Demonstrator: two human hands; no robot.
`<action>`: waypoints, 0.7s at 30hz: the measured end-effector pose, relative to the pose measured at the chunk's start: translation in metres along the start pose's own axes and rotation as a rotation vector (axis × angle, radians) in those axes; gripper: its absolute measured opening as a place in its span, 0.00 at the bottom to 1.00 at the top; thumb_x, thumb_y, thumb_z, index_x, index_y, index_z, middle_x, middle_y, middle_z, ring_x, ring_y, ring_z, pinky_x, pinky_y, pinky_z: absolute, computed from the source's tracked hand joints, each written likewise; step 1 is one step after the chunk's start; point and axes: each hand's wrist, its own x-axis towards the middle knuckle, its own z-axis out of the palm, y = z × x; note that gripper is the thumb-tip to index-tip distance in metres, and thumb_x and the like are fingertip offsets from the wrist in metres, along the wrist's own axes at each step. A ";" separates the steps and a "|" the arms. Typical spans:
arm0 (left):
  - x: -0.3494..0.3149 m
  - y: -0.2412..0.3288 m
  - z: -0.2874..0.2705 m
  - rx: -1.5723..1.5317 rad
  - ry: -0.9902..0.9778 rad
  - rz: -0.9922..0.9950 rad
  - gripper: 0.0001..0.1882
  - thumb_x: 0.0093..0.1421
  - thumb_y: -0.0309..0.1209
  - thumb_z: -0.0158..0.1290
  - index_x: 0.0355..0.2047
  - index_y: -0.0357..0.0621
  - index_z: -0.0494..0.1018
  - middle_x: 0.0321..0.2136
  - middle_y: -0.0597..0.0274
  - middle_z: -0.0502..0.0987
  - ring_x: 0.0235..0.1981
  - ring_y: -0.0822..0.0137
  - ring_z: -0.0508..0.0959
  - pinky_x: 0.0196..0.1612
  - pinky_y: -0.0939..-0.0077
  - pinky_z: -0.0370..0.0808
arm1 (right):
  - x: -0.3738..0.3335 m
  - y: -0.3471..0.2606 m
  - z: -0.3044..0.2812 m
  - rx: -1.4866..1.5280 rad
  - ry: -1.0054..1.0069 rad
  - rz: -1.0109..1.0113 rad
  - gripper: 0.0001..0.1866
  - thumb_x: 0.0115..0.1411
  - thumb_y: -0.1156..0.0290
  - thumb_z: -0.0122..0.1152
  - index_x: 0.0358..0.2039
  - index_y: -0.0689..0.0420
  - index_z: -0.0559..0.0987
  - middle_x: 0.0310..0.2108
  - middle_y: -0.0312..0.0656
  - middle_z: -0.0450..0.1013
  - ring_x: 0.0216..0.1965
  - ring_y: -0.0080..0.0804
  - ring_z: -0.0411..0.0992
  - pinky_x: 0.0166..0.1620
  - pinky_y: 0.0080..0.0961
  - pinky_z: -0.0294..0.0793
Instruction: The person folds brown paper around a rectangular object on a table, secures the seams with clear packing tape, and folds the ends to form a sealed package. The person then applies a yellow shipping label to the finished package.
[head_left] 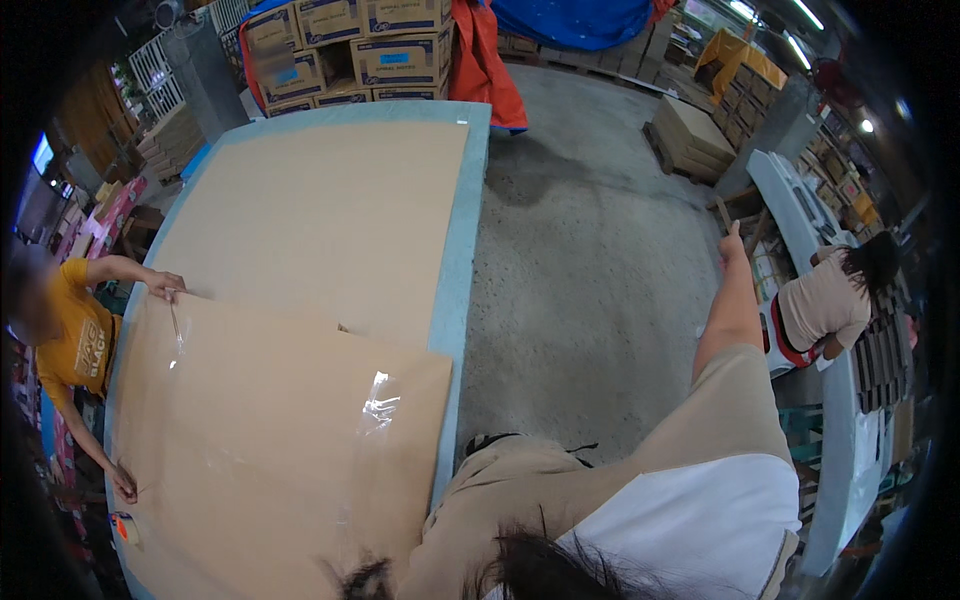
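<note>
Brown cardboard sheet (270, 420), clear tape (379, 404) gleaming, lies on the blue table (460, 240); well off to the side, the right hand (732, 245) is outstretched, and I can't tell either hand's grip!

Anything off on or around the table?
Yes. The near cardboard sheet lies askew over the far sheet, with a small notch breaking its far edge. Also, a dark patch marks the floor right of the table; stain or damp, can't tell.

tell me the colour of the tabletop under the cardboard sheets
The tabletop is pale blue-green, showing best in the head view.
</note>
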 end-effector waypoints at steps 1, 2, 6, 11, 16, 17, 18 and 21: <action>-0.003 -0.001 0.001 0.009 -0.001 -0.002 0.23 0.59 0.44 0.41 0.46 0.38 0.64 0.44 0.55 0.69 0.44 0.61 0.69 0.47 0.68 0.66 | 0.004 -0.015 -0.003 -0.008 -0.015 -0.031 0.21 0.54 0.65 0.53 0.46 0.62 0.68 0.34 0.49 0.71 0.37 0.39 0.70 0.36 0.35 0.69; -0.005 -0.003 0.000 0.013 0.006 -0.009 0.23 0.59 0.44 0.42 0.45 0.38 0.64 0.44 0.55 0.69 0.44 0.62 0.69 0.46 0.68 0.66 | 0.006 -0.033 -0.001 -0.024 -0.040 -0.074 0.21 0.54 0.66 0.53 0.46 0.62 0.68 0.33 0.48 0.71 0.36 0.38 0.70 0.36 0.35 0.70; -0.017 -0.010 -0.013 0.008 0.068 0.005 0.21 0.59 0.42 0.43 0.43 0.37 0.66 0.42 0.56 0.70 0.42 0.64 0.69 0.45 0.71 0.67 | -0.090 -0.126 0.114 -0.027 -0.399 -0.439 0.19 0.54 0.66 0.54 0.46 0.60 0.69 0.35 0.45 0.72 0.36 0.36 0.71 0.36 0.34 0.71; -0.064 -0.051 -0.061 -0.066 0.195 0.042 0.18 0.58 0.40 0.46 0.40 0.36 0.67 0.40 0.56 0.71 0.40 0.66 0.70 0.43 0.73 0.67 | -0.437 -0.173 0.156 0.180 -1.040 -1.483 0.20 0.54 0.61 0.55 0.44 0.59 0.72 0.40 0.46 0.71 0.41 0.35 0.70 0.43 0.30 0.68; -0.092 -0.034 -0.025 -0.114 0.306 0.246 0.19 0.57 0.40 0.48 0.39 0.35 0.68 0.36 0.58 0.73 0.37 0.69 0.71 0.40 0.75 0.68 | -0.519 -0.144 0.181 0.167 -1.391 -1.319 0.27 0.55 0.59 0.54 0.47 0.67 0.66 0.39 0.49 0.70 0.42 0.33 0.68 0.44 0.28 0.67; -0.099 -0.036 -0.026 -0.125 0.352 0.294 0.20 0.57 0.41 0.49 0.39 0.35 0.68 0.35 0.58 0.73 0.35 0.70 0.71 0.39 0.75 0.68 | -0.534 -0.145 0.183 0.133 -1.389 -1.286 0.26 0.54 0.60 0.56 0.45 0.68 0.66 0.38 0.48 0.70 0.41 0.33 0.68 0.44 0.27 0.67; -0.106 -0.040 -0.025 -0.129 0.452 0.346 0.20 0.57 0.41 0.49 0.39 0.35 0.69 0.34 0.58 0.73 0.34 0.70 0.71 0.38 0.75 0.68 | -0.546 -0.144 0.184 0.103 -1.386 -1.233 0.25 0.53 0.61 0.57 0.44 0.68 0.66 0.37 0.47 0.70 0.40 0.32 0.69 0.45 0.26 0.67; -0.124 -0.032 -0.018 -0.099 0.645 0.456 0.20 0.56 0.41 0.50 0.37 0.33 0.70 0.30 0.58 0.74 0.31 0.70 0.72 0.37 0.74 0.69 | -0.543 -0.152 0.175 0.322 -1.701 -0.912 0.22 0.50 0.67 0.60 0.40 0.70 0.67 0.37 0.51 0.71 0.40 0.33 0.69 0.44 0.26 0.66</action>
